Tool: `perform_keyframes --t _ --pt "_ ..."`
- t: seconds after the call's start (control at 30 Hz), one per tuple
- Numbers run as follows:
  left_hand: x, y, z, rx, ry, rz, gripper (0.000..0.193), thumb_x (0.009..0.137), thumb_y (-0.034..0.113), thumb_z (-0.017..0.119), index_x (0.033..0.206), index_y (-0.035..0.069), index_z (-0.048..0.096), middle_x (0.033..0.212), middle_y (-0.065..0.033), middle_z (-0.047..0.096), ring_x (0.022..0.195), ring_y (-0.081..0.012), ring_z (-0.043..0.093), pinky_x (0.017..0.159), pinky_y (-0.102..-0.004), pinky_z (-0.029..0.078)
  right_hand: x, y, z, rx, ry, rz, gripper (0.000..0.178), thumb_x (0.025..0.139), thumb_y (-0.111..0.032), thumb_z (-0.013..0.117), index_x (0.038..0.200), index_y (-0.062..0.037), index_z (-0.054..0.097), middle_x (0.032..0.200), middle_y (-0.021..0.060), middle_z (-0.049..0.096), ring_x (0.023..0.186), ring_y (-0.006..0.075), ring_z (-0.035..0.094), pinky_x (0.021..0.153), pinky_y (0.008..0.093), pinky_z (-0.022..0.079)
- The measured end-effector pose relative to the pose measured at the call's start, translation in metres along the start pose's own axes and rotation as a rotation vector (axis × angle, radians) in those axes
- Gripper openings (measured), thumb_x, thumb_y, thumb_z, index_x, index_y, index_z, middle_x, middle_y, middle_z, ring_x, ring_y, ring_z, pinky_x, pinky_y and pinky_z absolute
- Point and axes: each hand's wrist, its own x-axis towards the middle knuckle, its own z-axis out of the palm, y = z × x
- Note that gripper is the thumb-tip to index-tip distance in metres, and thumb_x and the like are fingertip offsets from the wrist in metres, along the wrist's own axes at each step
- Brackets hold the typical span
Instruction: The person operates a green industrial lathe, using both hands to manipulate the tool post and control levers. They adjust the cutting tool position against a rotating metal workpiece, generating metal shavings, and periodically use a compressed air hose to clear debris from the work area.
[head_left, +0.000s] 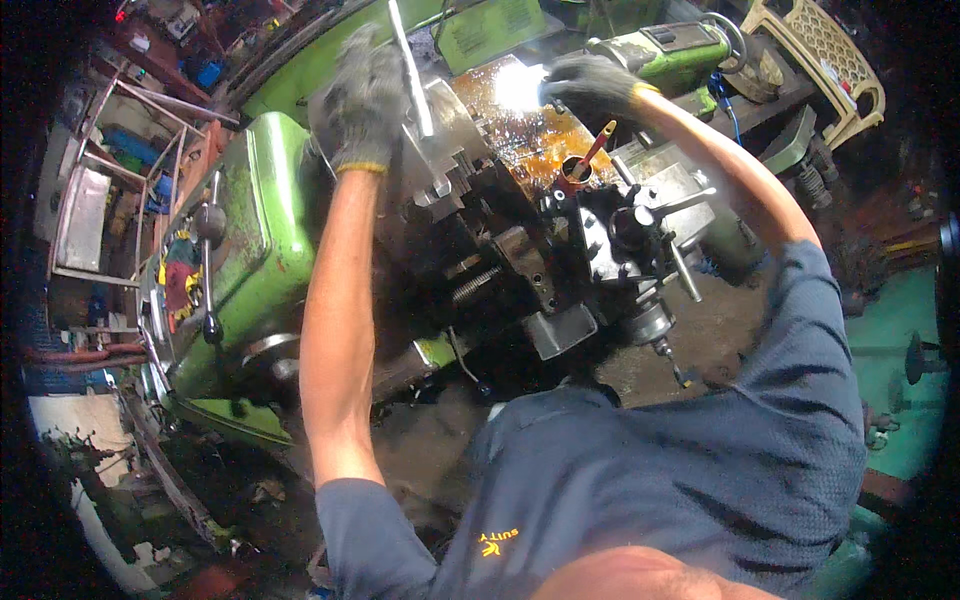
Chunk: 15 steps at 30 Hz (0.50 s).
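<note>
My left hand (362, 108), in a grey knit glove, is over the lathe chuck (445, 125) on the green headstock side. Its fingers are smeared and partly hidden, so their grip is unclear. A bright metal bar (412, 70) slants upward right beside that hand; whether the hand touches it I cannot tell. Farther right, my gloved right hand (595, 88) is closed at the edge of a glaring work lamp (521, 88), whose body is lost in the light. Below the lamp lies an oily brown surface (545, 135). A red-handled brush (600, 145) stands in a small cup (574, 177).
The tool post (612, 240) and its levers stand in front of my right forearm. The green headstock (255, 200) with a long lever (209, 260) is at left. The green tailstock (665, 60) is at the far right, by a beige plastic chair (820, 65). A metal rack (85, 220) stands left.
</note>
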Motion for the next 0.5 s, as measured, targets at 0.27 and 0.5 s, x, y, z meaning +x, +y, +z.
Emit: perform_keyframes --t 0.27,0.5 --pt "0.018 0.052 -0.024 0.169 -0.331 -0.308 0.027 0.094 0.020 0.054 0.116 0.010 0.066 0.107 -0.0170 0.071 0.097 -0.0363 0.070 0.086 -0.0494 0.055 0.130 0.044 0.112 0.123 -0.233 -0.094 0.032 0.073 -0.024 0.076 0.102 -0.0115 0.074 0.106 0.0120 0.073 0.090 0.0348 0.071 0.073 0.0448 0.058" --pt "0.022 0.062 -0.024 0.139 -0.280 -0.306 0.032 0.095 0.020 0.054 0.122 0.012 0.066 0.111 -0.0153 0.072 0.101 -0.0357 0.069 0.089 -0.0478 0.055 0.149 0.100 0.142 -0.224 -0.018 -0.226 0.019 0.074 -0.028 0.071 0.082 -0.0121 0.076 0.083 0.0149 0.073 0.081 0.0363 0.071 0.070 0.0474 0.055"
